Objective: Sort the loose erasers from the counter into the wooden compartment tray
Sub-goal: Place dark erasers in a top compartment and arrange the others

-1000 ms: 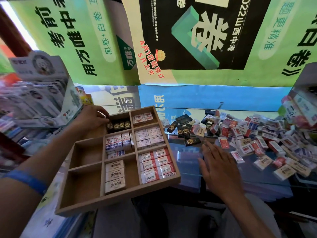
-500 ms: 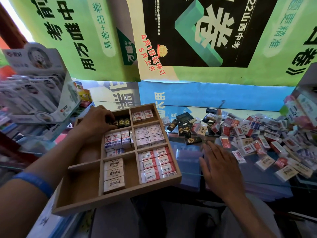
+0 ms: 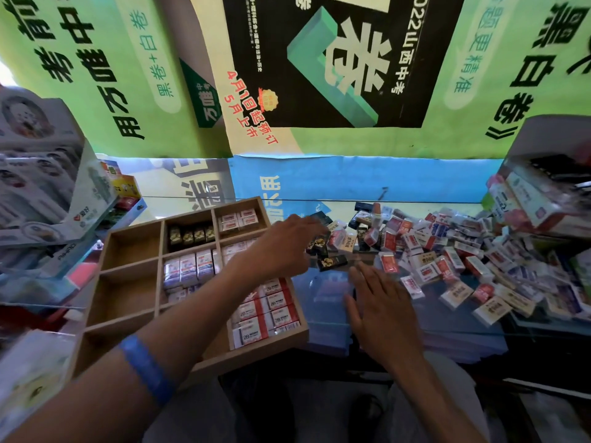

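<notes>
Nearest the camera, the left forearm with its blue wristband (image 3: 145, 369) crosses diagonally over the wooden compartment tray (image 3: 96, 295), which sits at the counter's left edge, probably so each eraser travels only a short way from the heap. The right hand (image 3: 380, 310) lies flat on the glass counter (image 3: 323, 302) just right of the tray, fingers straight and slightly spread, holding nothing; it looks parked there to steady the body or wait its turn. In the tray's near right compartment sit white-and-red 2B erasers (image 3: 268, 311) packed in rows, and a middle compartment holds blue-and-white wrapped erasers (image 3: 188, 268) standing side by side; the 3 cells down the left side show bare wood, seemingly kept for kinds not yet sorted. Farther back, 4 black erasers in the tray (image 3: 192, 235) stand in a row in the far middle cell, with a few pale ones in the far right corner cell. The left hand (image 3: 284, 243) reaches past the tray's right rim to the near edge of the heap, fingers curled down among loose black erasers (image 3: 331, 262); whether it has pinched one I cannot tell, as the fingertips are hidden. Judging from the row begun in the tray, black ones are the kind in hand. Beyond, the loose pile of erasers (image 3: 447, 254) spreads far right across the glass, so most of the sorting remains.
</notes>
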`<action>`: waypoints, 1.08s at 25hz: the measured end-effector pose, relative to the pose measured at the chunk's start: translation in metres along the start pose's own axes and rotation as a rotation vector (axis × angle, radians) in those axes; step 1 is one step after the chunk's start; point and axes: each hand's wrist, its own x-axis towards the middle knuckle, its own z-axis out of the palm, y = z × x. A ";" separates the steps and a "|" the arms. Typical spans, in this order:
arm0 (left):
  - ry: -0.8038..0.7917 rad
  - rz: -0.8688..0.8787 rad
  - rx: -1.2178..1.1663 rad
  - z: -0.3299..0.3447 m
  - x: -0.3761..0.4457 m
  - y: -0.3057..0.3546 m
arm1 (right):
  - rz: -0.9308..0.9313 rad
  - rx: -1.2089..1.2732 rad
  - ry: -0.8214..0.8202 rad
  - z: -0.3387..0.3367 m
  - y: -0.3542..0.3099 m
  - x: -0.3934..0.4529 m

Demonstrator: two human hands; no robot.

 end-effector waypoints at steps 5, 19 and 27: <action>-0.044 -0.009 -0.112 0.013 0.025 -0.012 | -0.001 0.016 0.029 0.000 -0.002 0.000; -0.197 0.275 -0.125 0.013 0.030 0.006 | -0.014 0.015 0.087 0.003 0.001 -0.002; -0.235 0.244 -0.019 0.014 0.032 0.007 | -0.008 0.022 0.101 0.002 0.001 -0.003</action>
